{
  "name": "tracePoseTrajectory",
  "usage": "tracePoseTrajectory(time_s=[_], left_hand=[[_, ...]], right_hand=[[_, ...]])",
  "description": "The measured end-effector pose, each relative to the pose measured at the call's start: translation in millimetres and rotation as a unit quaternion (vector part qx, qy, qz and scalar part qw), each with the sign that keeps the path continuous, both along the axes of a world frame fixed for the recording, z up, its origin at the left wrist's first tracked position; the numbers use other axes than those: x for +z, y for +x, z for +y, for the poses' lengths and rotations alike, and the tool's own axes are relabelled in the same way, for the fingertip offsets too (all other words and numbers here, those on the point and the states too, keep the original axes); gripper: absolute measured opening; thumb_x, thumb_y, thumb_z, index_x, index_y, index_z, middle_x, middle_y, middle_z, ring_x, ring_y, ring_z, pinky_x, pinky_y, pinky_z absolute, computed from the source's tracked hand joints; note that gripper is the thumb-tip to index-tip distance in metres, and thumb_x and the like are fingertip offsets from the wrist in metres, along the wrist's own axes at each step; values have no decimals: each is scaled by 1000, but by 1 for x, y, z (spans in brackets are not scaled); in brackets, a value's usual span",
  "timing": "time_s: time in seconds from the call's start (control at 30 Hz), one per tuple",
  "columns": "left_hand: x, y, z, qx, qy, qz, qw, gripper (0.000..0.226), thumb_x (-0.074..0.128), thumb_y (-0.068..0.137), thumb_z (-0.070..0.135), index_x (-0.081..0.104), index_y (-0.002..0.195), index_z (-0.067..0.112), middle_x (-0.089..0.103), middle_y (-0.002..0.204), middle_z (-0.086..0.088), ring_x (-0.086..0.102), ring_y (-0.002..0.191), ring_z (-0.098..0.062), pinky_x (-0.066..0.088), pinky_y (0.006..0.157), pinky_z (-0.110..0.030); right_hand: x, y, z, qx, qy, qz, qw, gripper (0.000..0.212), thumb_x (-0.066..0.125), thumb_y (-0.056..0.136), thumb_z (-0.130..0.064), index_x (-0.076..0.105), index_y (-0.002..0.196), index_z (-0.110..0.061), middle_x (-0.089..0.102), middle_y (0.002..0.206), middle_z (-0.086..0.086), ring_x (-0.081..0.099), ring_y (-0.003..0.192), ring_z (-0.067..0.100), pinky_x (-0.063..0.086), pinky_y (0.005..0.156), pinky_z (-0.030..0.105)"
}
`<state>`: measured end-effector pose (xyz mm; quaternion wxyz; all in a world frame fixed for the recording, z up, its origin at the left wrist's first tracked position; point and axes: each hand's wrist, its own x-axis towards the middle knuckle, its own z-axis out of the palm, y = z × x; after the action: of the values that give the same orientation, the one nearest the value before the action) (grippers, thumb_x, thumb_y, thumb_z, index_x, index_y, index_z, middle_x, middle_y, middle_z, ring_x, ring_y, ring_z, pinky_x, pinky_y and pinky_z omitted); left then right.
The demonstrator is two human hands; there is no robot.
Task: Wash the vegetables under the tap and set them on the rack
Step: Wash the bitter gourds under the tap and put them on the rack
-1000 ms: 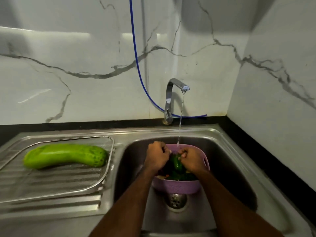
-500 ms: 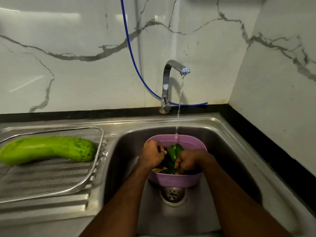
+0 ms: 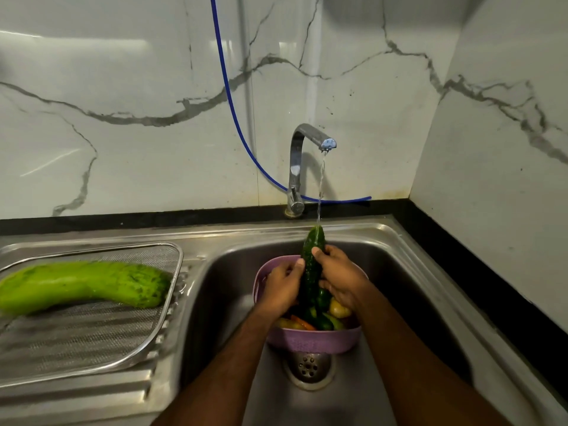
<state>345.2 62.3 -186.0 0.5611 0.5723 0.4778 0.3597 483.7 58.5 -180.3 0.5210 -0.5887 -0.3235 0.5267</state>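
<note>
Now rubbing cucumber [image 3: 313, 256] upright under tap [image 3: 299, 167], left hand [image 3: 281, 287] and right hand [image 3: 339, 276] both wrapped round it, rinsing its tip.

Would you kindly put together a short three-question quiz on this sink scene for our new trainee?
1. True or false: water from the tap lands on the cucumber.
2. What lies on the rack? A) carrot B) bottle gourd C) nothing
3. Which hands hold the cucumber over the purple basket?

Key: 1 true; 2 B; 3 both, the left hand and the right hand.
</note>
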Motion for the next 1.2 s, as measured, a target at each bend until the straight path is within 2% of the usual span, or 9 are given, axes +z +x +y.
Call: tracePoseTrajectory(time_s=[0.1, 0.17, 0.37, 0.47, 0.57, 0.7, 0.8, 1.0, 1.2], left_hand=[[-1, 4, -3, -19, 28, -3, 999, 15, 67, 94, 31, 64, 107, 25, 74, 105, -2, 70, 100, -16, 57, 94, -46], [-5, 5, -2, -16, 43, 7, 999, 32, 75, 87, 21, 60, 115, 20, 72, 108, -2, 69, 102, -16, 56, 95, -45], [-5, 2, -3, -38, -24, -67, 997, 29, 60, 96, 11, 59, 124, 19, 72, 115, -8, 68, 108, -22, 54, 99, -46], [-2, 2, 1, -64, -151, -158, 974, 27, 46, 103, 16, 57, 127, 15, 70, 108, -20, 68, 89, -29, 58, 78, -49], [-2, 0, 2, -71, -193, -182, 962, 34, 44, 102, 34, 60, 122, 12, 64, 89, -12, 59, 68, -20, 47, 57, -32], [-5, -1, -3, -63, -61, -124, 988, 30, 54, 99, 45, 65, 114, 21, 68, 94, -18, 65, 75, -24, 52, 65, -40], [-8, -4, -1, -48, 40, -54, 997, 13, 56, 100, 31, 58, 113, 30, 72, 107, -2, 69, 104, -19, 56, 92, -39], [-13, -7, -1, -4, 168, 120, 978, 39, 68, 92, 29, 49, 127, 26, 67, 113, 3, 63, 105, -13, 54, 91, -35], [-10, -9, -4, -68, 113, 5, 991, 29, 63, 96, 25, 55, 123, 29, 71, 111, 7, 67, 106, -9, 57, 90, -29]], right_hand=[[5, -8, 1, -35, 21, 101, 994, 27, 48, 109, -25, 60, 131, -13, 71, 120, 17, 71, 108, 31, 60, 90, 46], [9, -14, 2, -44, 31, 130, 990, 28, 53, 107, -27, 61, 128, -10, 72, 116, 20, 74, 100, 30, 62, 82, 43], [10, -22, 15, -98, 38, 139, 985, 22, 67, 99, -20, 59, 118, -12, 69, 103, 15, 72, 82, 23, 61, 62, 37], [16, -18, 17, -117, 52, 194, 973, 28, 64, 100, -30, 60, 126, -18, 69, 114, 17, 73, 96, 29, 63, 68, 40], [22, -15, 15, -110, 53, 224, 967, 41, 59, 101, -44, 58, 134, -19, 68, 120, 21, 73, 103, 33, 63, 75, 43], [29, -23, 10, -91, 0, 239, 967, 60, 49, 101, -61, 64, 124, -8, 73, 114, 21, 73, 101, 30, 60, 66, 39], [32, -25, 9, -99, 33, 247, 963, 47, 47, 106, -49, 66, 110, -7, 71, 105, 15, 69, 101, 28, 58, 79, 41], [25, -34, 18, -114, 55, 57, 990, 23, 49, 108, -31, 63, 123, -20, 72, 110, 9, 70, 100, 22, 59, 82, 36], [36, -25, 14, -140, 46, 111, 983, 52, 44, 105, -54, 67, 104, -8, 71, 87, 11, 69, 81, 23, 56, 73, 36]])
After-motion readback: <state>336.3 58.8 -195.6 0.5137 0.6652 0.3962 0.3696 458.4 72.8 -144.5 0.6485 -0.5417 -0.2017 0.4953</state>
